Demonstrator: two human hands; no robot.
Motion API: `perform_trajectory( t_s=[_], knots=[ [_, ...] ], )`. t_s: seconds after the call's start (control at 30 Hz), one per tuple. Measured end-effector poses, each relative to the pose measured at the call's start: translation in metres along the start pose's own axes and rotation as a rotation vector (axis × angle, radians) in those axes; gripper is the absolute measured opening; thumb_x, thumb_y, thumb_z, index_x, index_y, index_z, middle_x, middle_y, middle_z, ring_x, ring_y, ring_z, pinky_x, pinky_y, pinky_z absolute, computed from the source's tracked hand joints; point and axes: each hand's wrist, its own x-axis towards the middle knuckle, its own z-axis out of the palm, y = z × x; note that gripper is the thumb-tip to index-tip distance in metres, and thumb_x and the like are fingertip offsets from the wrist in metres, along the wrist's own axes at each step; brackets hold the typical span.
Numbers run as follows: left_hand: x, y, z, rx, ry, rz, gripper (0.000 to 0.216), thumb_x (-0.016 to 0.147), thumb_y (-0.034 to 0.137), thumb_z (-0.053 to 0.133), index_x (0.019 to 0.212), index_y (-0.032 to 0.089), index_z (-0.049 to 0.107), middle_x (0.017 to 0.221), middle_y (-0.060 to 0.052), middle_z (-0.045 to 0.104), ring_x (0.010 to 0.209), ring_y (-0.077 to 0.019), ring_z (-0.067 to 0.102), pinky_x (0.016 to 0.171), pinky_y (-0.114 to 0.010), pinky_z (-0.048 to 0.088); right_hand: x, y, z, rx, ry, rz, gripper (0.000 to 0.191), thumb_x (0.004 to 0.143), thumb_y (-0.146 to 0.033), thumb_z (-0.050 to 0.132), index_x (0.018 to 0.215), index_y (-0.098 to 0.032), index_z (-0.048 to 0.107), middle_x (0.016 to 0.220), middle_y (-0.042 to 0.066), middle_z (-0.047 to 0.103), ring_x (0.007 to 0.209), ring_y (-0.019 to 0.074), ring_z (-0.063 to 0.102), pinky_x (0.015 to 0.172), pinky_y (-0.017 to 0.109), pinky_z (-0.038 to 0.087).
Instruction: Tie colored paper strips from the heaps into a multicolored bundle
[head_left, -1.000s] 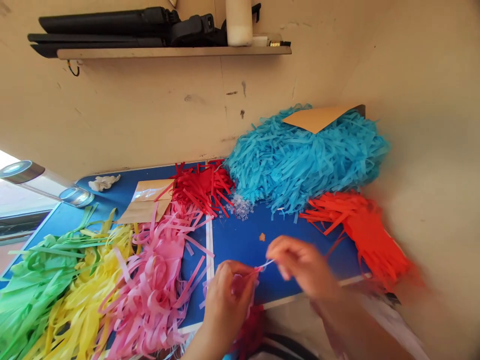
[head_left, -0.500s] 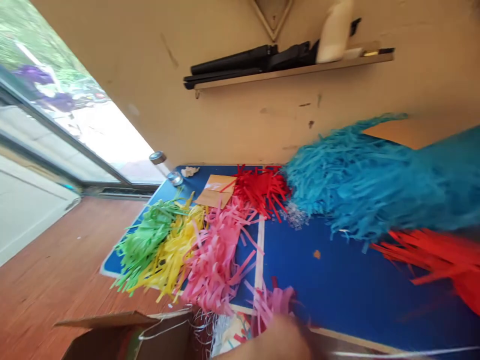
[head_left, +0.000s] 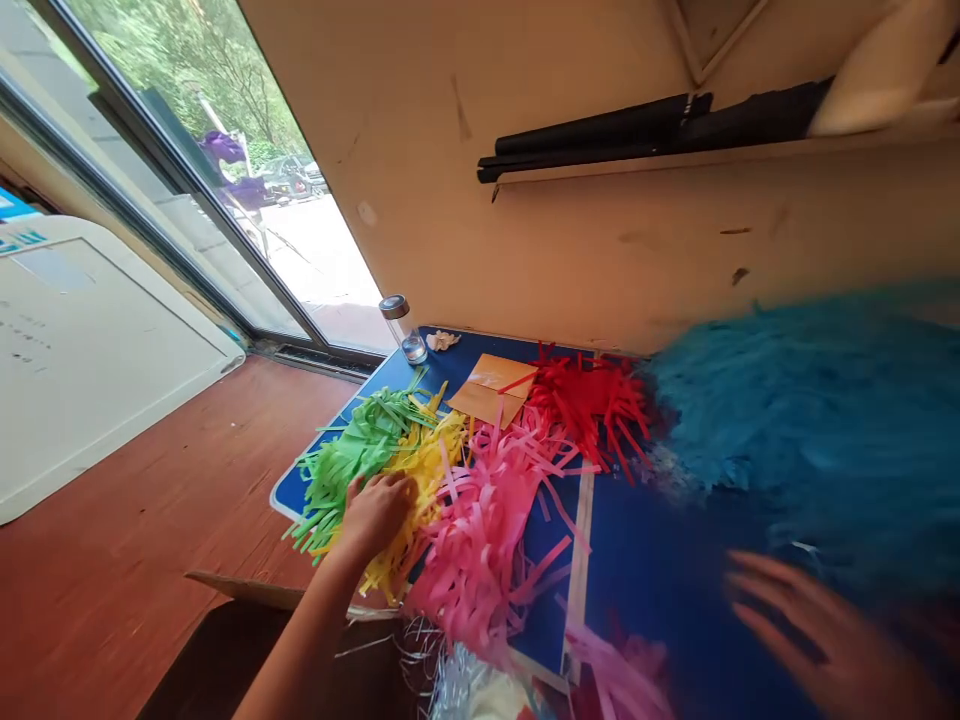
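My left hand rests on the yellow paper strips, fingers curled down into the pile, between the green strips and the pink strips. Whether it grips any strips I cannot tell. My right hand is blurred at the lower right, fingers spread, over the blue table, holding nothing visible. A big heap of light blue strips lies just beyond it. Red strips lie behind the pink ones.
A tan paper envelope and a clear jar with a metal lid stand near the table's far left. An open cardboard box sits on the wooden floor below the table edge. A wall shelf carries black items. Glass door at left.
The view has swung left. My hands, together on a pink bundle a second ago, have parted: the left has reached out onto the yellow strips, the right has moved off to the right.
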Motion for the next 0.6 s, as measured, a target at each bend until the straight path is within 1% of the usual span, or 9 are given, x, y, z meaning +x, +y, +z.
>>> perform_trajectory(
  t_s=[0.03, 0.1, 0.13, 0.2, 0.27, 0.37, 0.43, 0.5, 0.6],
  knots=[
    [-0.007, -0.002, 0.004, 0.004, 0.0, -0.021, 0.027, 0.081, 0.02, 0.057, 0.1, 0.029, 0.074, 0.123, -0.007, 0.07, 0.117, -0.0319, 0.06, 0.108, -0.054, 0.03, 0.011, -0.013, 0.011, 0.02, -0.045, -0.073, 0.036, 0.092, -0.058, 0.052, 0.098, -0.03, 0.074, 0.101, 0.003, 0.075, 0.085, 0.02, 0.072, 0.074, 0.03, 0.057],
    [-0.017, -0.004, 0.012, 0.006, 0.011, -0.062, 0.036, 0.081, 0.019, 0.058, 0.113, 0.028, 0.07, 0.131, -0.011, 0.065, 0.124, -0.0346, 0.055, 0.109, -0.058, 0.025, 0.035, -0.045, 0.031, 0.083, -0.122, -0.237, 0.027, 0.097, -0.044, 0.05, 0.101, -0.028, 0.071, 0.102, 0.004, 0.074, 0.089, 0.0191, 0.071, 0.077, 0.03, 0.056],
    [-0.019, -0.003, 0.014, 0.005, 0.02, -0.079, 0.037, 0.081, 0.02, 0.057, 0.114, 0.027, 0.07, 0.132, -0.012, 0.064, 0.125, -0.0355, 0.053, 0.109, -0.059, 0.023, 0.047, -0.062, 0.039, 0.118, -0.156, -0.309, 0.024, 0.098, -0.038, 0.05, 0.102, -0.026, 0.07, 0.103, 0.005, 0.073, 0.091, 0.0193, 0.07, 0.078, 0.032, 0.054],
    [-0.019, -0.003, 0.017, -0.007, 0.04, -0.099, 0.031, 0.082, 0.02, 0.055, 0.106, 0.028, 0.073, 0.125, -0.011, 0.067, 0.122, -0.0356, 0.054, 0.109, -0.06, 0.021, 0.069, -0.096, 0.053, 0.201, -0.229, -0.411, 0.02, 0.097, -0.029, 0.05, 0.105, -0.024, 0.068, 0.107, 0.007, 0.072, 0.095, 0.0204, 0.068, 0.081, 0.034, 0.051],
    [-0.014, -0.004, 0.019, -0.039, 0.046, -0.1, 0.026, 0.082, 0.02, 0.053, 0.092, 0.028, 0.075, 0.111, -0.008, 0.073, 0.114, -0.0329, 0.059, 0.108, -0.056, 0.025, 0.085, -0.123, 0.065, 0.293, -0.298, -0.459, 0.018, 0.096, -0.024, 0.051, 0.105, -0.022, 0.067, 0.11, 0.009, 0.07, 0.097, 0.0214, 0.065, 0.084, 0.037, 0.048],
    [-0.007, -0.009, 0.022, -0.114, 0.05, -0.112, 0.024, 0.077, 0.015, 0.053, 0.077, 0.026, 0.075, 0.093, -0.006, 0.075, 0.1, -0.0278, 0.065, 0.101, -0.047, 0.034, 0.098, -0.15, 0.087, 0.4, -0.389, -0.479, 0.014, 0.093, -0.022, 0.055, 0.101, -0.021, 0.066, 0.109, 0.009, 0.069, 0.096, 0.0215, 0.063, 0.087, 0.038, 0.044],
    [-0.005, -0.015, 0.026, -0.171, 0.066, -0.14, 0.022, 0.072, 0.014, 0.054, 0.074, 0.023, 0.074, 0.089, -0.006, 0.075, 0.094, -0.0266, 0.067, 0.095, -0.043, 0.039, 0.107, -0.164, 0.106, 0.427, -0.43, -0.491, 0.013, 0.092, -0.024, 0.057, 0.099, -0.02, 0.067, 0.107, 0.008, 0.07, 0.096, 0.0217, 0.063, 0.088, 0.039, 0.044],
    [-0.004, -0.02, 0.03, -0.238, 0.084, -0.168, 0.019, 0.071, 0.017, 0.055, 0.077, 0.021, 0.073, 0.085, -0.005, 0.075, 0.088, -0.0252, 0.067, 0.087, -0.038, 0.043, 0.118, -0.178, 0.131, 0.432, -0.438, -0.511, 0.016, 0.092, -0.026, 0.057, 0.104, -0.019, 0.066, 0.109, 0.009, 0.07, 0.099, 0.0222, 0.062, 0.092, 0.039, 0.044],
    [-0.005, -0.026, 0.034, -0.35, 0.101, -0.184, 0.018, 0.072, 0.025, 0.056, 0.078, 0.02, 0.072, 0.076, -0.003, 0.073, 0.074, -0.0204, 0.067, 0.071, -0.03, 0.047, 0.14, -0.202, 0.173, 0.413, -0.458, -0.592, 0.03, 0.095, -0.028, 0.054, 0.122, -0.017, 0.06, 0.126, 0.011, 0.064, 0.118, 0.0228, 0.056, 0.104, 0.039, 0.039]
  ],
)
